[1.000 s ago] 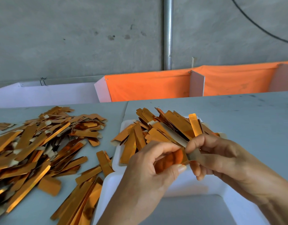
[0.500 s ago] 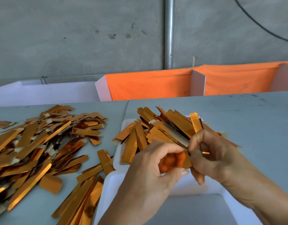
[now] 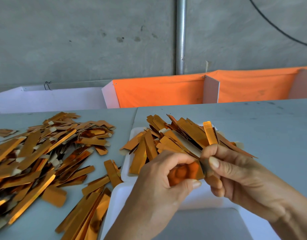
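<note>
Left hand (image 3: 159, 179) curling fingers round gold card piece (image 3: 189, 172), thumb pressing at its lower edge. Right hand (image 3: 235, 174) pinching right end of same piece between thumb and forefinger. Piece hanging in air between both hands, over near white tray (image 3: 114, 201). Heap of gold strips (image 3: 175, 137) lying in far white tray (image 3: 127, 149) just behind hands, some hanging over rim. Bigger heap (image 3: 37, 153) spreading on grey table (image 3: 270, 127) at left. Orange cloth (image 3: 158, 90) hanging along back.
</note>
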The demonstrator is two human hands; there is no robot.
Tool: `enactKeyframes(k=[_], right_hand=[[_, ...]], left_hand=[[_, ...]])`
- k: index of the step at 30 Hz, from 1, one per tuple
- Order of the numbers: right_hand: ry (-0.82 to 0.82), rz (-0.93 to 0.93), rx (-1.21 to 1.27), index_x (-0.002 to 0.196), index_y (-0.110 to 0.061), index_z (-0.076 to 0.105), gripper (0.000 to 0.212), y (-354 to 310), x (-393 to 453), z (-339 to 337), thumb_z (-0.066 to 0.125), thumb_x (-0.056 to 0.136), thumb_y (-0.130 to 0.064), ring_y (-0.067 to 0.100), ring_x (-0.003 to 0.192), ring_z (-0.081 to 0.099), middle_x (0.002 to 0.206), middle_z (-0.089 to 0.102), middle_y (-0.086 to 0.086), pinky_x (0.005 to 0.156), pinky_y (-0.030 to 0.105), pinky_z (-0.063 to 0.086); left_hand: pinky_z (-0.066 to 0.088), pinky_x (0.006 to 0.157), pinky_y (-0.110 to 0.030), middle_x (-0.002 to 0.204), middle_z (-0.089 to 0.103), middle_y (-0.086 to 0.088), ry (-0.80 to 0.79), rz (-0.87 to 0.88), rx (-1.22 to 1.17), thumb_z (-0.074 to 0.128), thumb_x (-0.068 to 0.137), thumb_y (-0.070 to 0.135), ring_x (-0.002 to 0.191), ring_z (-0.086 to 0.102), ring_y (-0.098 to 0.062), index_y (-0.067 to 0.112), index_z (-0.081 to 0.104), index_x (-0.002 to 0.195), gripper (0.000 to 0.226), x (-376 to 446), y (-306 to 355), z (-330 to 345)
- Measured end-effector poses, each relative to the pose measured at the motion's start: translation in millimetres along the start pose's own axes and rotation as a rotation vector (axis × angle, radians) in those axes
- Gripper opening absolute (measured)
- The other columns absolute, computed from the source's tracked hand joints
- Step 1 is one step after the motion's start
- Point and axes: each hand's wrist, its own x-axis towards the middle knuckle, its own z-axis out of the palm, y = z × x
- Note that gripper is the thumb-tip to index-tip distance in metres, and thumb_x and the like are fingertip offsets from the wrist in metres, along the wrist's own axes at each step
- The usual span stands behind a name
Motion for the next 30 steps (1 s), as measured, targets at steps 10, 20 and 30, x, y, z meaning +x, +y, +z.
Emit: enactKeyframes(k=[10, 20, 30], right_hand=[[0.009, 0.015, -0.049, 0.074, -0.012, 0.066, 0.040, 2.4, 0.8, 3.8, 0.094, 0.049, -0.025, 0.014, 0.045, 0.049, 0.056, 0.050, 0.006, 0.045, 0.022, 0.046], [0.083, 0.008, -0.165, 0.075, -0.012, 0.066, 0.011, 1.3, 1.2, 9.8, 0.066, 0.068, -0.003, 0.017, 0.042, 0.049, 0.054, 0.051, 0.010, 0.043, 0.024, 0.046], [0.170, -0.063, -0.345, 0.072, -0.020, 0.065, 0.011, 7.4, 3.2, 11.4, 0.064, 0.068, -0.010, 0.019, 0.045, 0.053, 0.058, 0.055, 0.009, 0.047, 0.024, 0.047]], left_hand=[[0.045, 0.078, -0.008, 0.102, 0.062, 0.018, 0.013, 0.014, 0.030, 0.074, 0.078, 0.017, 0.099, 0.059, 0.001, 0.033, 0.066, 0.103, 0.030, 0.7, 0.2, -1.1], [0.045, 0.074, -0.009, 0.096, 0.060, 0.015, 0.010, 0.016, 0.056, 0.074, 0.078, 0.014, 0.092, 0.061, -0.002, 0.029, 0.067, 0.099, 0.027, 0.7, -0.6, -1.7], [0.045, 0.079, -0.013, 0.100, 0.057, 0.020, 0.019, 0.061, 0.214, 0.074, 0.078, 0.017, 0.097, 0.055, -0.002, 0.031, 0.066, 0.102, 0.028, 0.5, 0.7, -0.2]])
